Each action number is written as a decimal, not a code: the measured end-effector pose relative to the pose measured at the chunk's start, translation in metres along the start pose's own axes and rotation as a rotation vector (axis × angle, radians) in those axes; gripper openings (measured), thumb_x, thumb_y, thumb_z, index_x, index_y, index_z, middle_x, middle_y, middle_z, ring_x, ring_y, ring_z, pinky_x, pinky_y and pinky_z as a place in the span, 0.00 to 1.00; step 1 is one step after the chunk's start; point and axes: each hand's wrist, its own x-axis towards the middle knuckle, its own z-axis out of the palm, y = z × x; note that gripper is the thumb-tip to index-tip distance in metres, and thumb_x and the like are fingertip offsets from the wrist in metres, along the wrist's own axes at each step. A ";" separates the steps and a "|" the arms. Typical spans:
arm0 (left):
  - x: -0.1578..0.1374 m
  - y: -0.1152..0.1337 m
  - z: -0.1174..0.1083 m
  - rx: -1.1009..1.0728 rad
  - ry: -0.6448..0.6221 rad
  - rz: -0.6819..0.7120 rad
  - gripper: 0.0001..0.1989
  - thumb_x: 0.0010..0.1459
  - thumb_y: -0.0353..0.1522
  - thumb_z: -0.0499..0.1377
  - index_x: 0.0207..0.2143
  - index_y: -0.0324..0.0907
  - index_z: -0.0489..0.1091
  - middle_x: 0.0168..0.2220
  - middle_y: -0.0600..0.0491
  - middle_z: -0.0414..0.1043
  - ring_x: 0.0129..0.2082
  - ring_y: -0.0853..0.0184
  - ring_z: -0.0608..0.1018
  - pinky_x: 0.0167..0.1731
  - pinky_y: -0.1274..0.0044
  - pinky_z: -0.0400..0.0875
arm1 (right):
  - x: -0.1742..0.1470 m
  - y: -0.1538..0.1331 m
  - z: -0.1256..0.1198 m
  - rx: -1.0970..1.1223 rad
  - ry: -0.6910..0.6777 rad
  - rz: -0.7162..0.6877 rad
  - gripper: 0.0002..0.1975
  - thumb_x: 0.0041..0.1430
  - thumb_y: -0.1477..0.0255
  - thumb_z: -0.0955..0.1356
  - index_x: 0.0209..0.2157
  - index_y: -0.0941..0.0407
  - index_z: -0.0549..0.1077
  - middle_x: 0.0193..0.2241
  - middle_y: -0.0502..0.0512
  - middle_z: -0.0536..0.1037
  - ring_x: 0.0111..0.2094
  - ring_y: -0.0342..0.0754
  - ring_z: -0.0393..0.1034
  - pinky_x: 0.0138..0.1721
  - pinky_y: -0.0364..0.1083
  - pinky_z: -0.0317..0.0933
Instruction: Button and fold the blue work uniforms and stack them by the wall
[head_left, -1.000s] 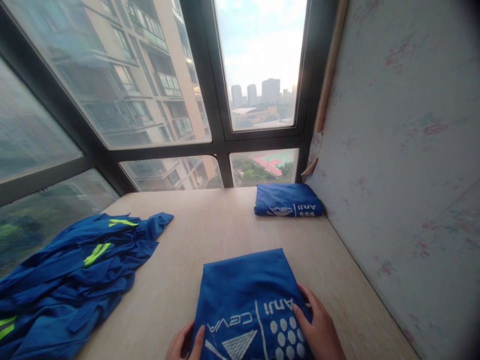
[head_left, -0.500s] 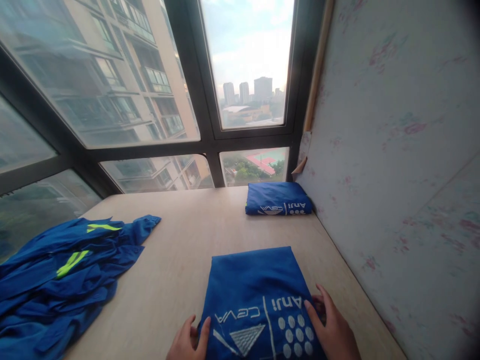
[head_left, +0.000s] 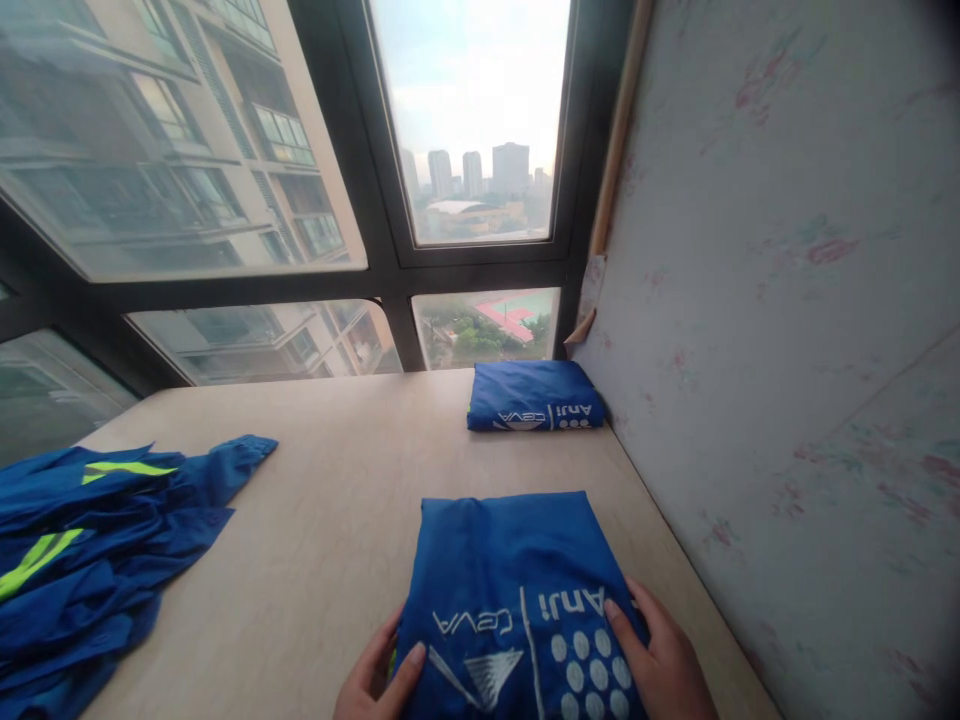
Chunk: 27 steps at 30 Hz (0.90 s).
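Directly before me is a folded blue work jacket (head_left: 495, 550), its white "Anji CEVA" lettering upside down from where I look. My left hand (head_left: 379, 670) grips its left edge, thumb on top and fingers tucked at the side and beneath. On the right edge, my right hand (head_left: 660, 650) does the same, its thumb beside the lettering. Most of the fingers of both hands are hidden by the cloth. The jacket's near edge runs out of the picture.
A second folded blue jacket (head_left: 534, 395) lies at the far right of the pale wooden surface (head_left: 322, 520), near the window (head_left: 390, 270). Unfolded blue clothing (head_left: 150, 550) with yellow-green stripes spreads at the left. A flower-patterned wall (head_left: 787, 350) borders the right side.
My hands have closed in on both side edges of the folded jacket, the left fingers now under it. The view has turned slightly right.
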 end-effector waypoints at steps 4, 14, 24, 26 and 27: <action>0.011 0.035 0.031 -0.144 -0.010 0.040 0.43 0.37 0.49 0.69 0.55 0.41 0.69 0.52 0.46 0.76 0.51 0.50 0.77 0.46 0.67 0.77 | 0.036 -0.042 -0.022 -0.009 0.118 -0.089 0.26 0.57 0.52 0.64 0.49 0.56 0.75 0.47 0.62 0.78 0.48 0.59 0.73 0.48 0.53 0.68; 0.179 0.189 0.151 -0.240 -0.252 0.608 0.33 0.49 0.43 0.65 0.55 0.36 0.69 0.45 0.45 0.78 0.44 0.57 0.79 0.47 0.67 0.73 | 0.262 -0.131 -0.033 0.008 0.463 -0.483 0.23 0.58 0.61 0.65 0.50 0.60 0.72 0.46 0.63 0.78 0.46 0.57 0.72 0.48 0.54 0.65; 0.300 0.146 0.196 0.179 -0.016 0.582 0.29 0.52 0.45 0.63 0.51 0.33 0.70 0.49 0.36 0.74 0.52 0.52 0.74 0.56 0.61 0.62 | 0.361 -0.068 0.027 -0.308 0.293 -0.356 0.22 0.62 0.64 0.61 0.51 0.64 0.70 0.48 0.70 0.74 0.52 0.59 0.67 0.54 0.58 0.60; 0.301 0.138 0.193 0.196 -0.035 0.590 0.31 0.57 0.47 0.58 0.56 0.35 0.65 0.54 0.37 0.71 0.53 0.54 0.74 0.56 0.64 0.64 | 0.350 -0.053 0.034 -0.318 0.343 -0.437 0.24 0.63 0.62 0.60 0.53 0.63 0.69 0.53 0.70 0.70 0.56 0.59 0.63 0.57 0.59 0.56; 0.299 0.135 0.193 0.197 -0.056 0.599 0.32 0.58 0.47 0.57 0.58 0.36 0.63 0.56 0.37 0.69 0.54 0.55 0.73 0.55 0.65 0.64 | 0.343 -0.046 0.037 -0.317 0.367 -0.472 0.25 0.63 0.61 0.60 0.55 0.62 0.67 0.55 0.70 0.68 0.58 0.59 0.60 0.59 0.59 0.55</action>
